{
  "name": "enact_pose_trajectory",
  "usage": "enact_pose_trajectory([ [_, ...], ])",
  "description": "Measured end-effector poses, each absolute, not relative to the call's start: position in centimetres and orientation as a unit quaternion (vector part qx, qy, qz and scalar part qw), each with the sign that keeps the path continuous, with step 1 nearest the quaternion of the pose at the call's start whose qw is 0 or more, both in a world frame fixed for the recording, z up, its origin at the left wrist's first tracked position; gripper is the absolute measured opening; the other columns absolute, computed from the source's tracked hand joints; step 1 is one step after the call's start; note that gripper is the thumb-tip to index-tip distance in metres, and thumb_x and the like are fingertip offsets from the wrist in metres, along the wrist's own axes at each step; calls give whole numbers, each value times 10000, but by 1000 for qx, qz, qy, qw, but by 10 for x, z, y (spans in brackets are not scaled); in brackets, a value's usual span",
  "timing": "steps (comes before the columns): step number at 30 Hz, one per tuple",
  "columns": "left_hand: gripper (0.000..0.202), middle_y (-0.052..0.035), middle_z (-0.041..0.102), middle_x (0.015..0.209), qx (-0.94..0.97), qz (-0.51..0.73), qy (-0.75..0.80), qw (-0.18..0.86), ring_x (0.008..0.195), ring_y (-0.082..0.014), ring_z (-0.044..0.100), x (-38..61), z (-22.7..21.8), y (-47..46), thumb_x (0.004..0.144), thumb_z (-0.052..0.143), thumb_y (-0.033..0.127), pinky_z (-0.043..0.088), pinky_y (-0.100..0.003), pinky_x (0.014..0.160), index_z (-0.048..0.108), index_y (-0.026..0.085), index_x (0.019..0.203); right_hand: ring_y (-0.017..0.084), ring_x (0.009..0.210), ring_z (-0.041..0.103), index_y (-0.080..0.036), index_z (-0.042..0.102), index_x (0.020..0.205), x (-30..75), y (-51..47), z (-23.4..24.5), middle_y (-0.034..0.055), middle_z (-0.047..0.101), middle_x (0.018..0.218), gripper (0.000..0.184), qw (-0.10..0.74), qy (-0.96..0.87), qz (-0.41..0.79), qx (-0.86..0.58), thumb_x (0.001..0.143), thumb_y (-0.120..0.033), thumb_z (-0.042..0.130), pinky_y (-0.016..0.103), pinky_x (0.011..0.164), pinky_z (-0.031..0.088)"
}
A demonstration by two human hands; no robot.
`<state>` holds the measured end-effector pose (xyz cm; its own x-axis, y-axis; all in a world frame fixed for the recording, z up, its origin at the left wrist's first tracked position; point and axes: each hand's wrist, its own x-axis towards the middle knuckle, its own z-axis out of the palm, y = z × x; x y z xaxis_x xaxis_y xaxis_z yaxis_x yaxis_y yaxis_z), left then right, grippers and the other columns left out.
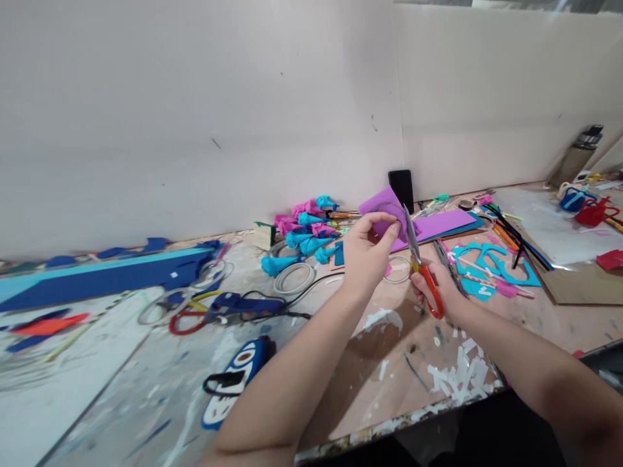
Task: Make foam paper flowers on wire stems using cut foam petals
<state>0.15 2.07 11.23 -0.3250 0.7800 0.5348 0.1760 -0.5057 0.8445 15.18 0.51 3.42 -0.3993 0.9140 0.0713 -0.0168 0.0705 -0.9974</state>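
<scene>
Pinched between the thumb and fingers of my left hand (368,250) is a purple foam sheet (382,202) with a dark curved line drawn on it. My right hand (444,285) grips scissors (431,292) with orange-red handles, raised above the table. Their blades point up and lie against the right edge of the sheet; whether they are parted is hard to see. Behind the hands, another purple sheet (445,225) lies over a blue one. A black phone (401,188) leans on the wall just behind the held sheet.
Pink and blue wrapped pieces (306,227) lie in a bunch left of my hands. White paper strips (464,373) are piled near the table's front edge. Blue cut-out scraps (487,263) lie to the right. Red-handled scissors (187,322) and a dark blue sheet (107,282) rest at the left.
</scene>
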Motion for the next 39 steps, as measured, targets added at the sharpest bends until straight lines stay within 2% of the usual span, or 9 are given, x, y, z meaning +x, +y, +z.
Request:
enact_pose_trajectory([
  [9, 166, -33, 767, 850, 571, 643, 463, 217, 697, -132, 661, 3, 112, 18, 774, 737, 278, 520, -228, 630, 771, 179, 903, 119, 505, 532, -215, 532, 877, 157, 13, 33, -50, 518, 627, 451, 428, -659, 522, -330, 855, -650, 649, 248, 498, 443],
  [18, 151, -37, 771, 857, 581, 630, 469, 211, 718, -148, 675, 2, 114, 18, 776, 735, 277, 530, -240, 627, 775, 190, 893, 146, 656, 561, -212, 538, 886, 160, 18, 36, -5, 574, 771, 440, 416, -701, 472, -337, 824, -620, 690, 275, 590, 499],
  [26, 134, -23, 788, 851, 637, 593, 469, 152, 640, -121, 642, 1, 119, 13, 801, 701, 231, 505, -231, 603, 779, 190, 903, 173, 739, 574, -212, 550, 916, 160, 20, 37, 14, 589, 818, 499, 411, -699, 473, -345, 750, -629, 770, 304, 663, 519],
  [34, 132, -25, 798, 870, 657, 577, 459, 158, 725, -157, 705, -2, 118, 14, 778, 707, 192, 561, -252, 671, 779, 199, 888, 176, 765, 567, -215, 556, 933, 162, 21, 39, 22, 578, 842, 575, 422, -680, 509, -316, 706, -692, 782, 301, 655, 518],
  [39, 133, -27, 800, 864, 663, 574, 447, 173, 758, -166, 724, -3, 123, 13, 771, 704, 158, 582, -260, 702, 780, 197, 872, 133, 641, 514, -214, 532, 906, 164, 21, 39, -6, 529, 769, 628, 415, -675, 533, -296, 740, -805, 667, 286, 599, 499],
])
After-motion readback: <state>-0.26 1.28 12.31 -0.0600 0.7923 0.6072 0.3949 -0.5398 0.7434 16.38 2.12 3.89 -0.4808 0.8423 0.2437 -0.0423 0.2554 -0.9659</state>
